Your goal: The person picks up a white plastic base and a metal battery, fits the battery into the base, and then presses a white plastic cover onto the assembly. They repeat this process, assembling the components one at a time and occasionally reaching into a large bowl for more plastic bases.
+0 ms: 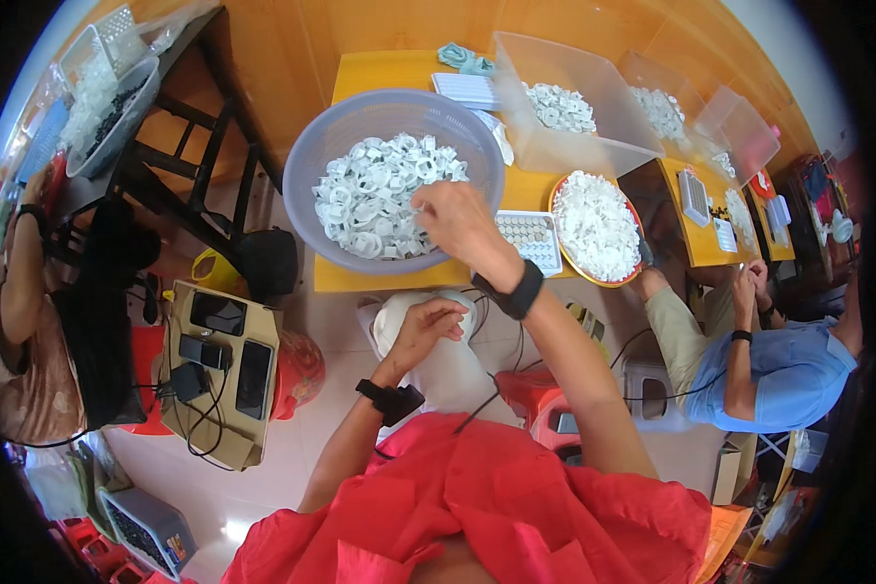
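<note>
A large grey-purple plastic basket (300, 185) stands on the yellow table, heaped with small white plastic rings (375, 195), some with dark bits. Over the right side of this heap is my right hand (455, 219), its fingers curled down toward the pieces. Whatever they pinch is hidden by the hand. My left hand (426, 333) hovers above my lap in front of the table, palm inward, fingers bent and drawn together near the thumb. Anything between those fingertips is too small to make out. Right of the basket lies a white tray (545, 261) with round pieces in rows.
A red-rimmed round tray (555, 219) of white pieces and a clear bin (594, 146) stand to the right. A cardboard box (234, 443) with phones and cables is at left. Co-workers sit on both sides, one in a blue shirt (788, 375). Cables hang near my knees.
</note>
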Motion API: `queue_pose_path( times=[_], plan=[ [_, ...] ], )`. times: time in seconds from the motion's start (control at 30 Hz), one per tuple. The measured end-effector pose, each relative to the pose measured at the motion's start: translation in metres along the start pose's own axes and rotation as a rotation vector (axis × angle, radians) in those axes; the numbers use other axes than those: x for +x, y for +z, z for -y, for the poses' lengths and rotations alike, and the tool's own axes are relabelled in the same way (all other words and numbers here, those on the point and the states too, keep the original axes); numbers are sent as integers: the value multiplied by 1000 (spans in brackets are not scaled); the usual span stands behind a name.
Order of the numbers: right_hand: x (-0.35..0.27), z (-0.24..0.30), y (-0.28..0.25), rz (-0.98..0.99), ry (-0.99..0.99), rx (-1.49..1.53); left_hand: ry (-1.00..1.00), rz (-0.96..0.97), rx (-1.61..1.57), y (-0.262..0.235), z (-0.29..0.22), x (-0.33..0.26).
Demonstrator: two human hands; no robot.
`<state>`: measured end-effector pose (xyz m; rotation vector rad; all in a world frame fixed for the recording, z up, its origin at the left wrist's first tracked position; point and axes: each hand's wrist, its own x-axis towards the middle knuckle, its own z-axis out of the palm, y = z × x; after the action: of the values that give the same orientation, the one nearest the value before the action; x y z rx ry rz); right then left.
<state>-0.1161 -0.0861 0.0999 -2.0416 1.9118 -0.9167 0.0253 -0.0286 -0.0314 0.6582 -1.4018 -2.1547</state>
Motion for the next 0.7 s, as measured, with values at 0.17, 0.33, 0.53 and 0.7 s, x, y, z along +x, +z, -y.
queue_pose_path(
  times=[0.17, 0.33, 0.53, 0.7],
  plan=[
    [19, -4, 17, 208, 49, -25, -11, 10, -26, -3, -3, 0],
    [21, -11, 23, 204, 67, -5, -14, 27, -29, -4, -3, 0],
    [9, -2, -10, -22, 114, 143, 4, 39, -29, -6, -4, -3],
    [-64, 26, -39, -200, 84, 294, 8, -27, 76, -4, -17, -13]
  ],
)
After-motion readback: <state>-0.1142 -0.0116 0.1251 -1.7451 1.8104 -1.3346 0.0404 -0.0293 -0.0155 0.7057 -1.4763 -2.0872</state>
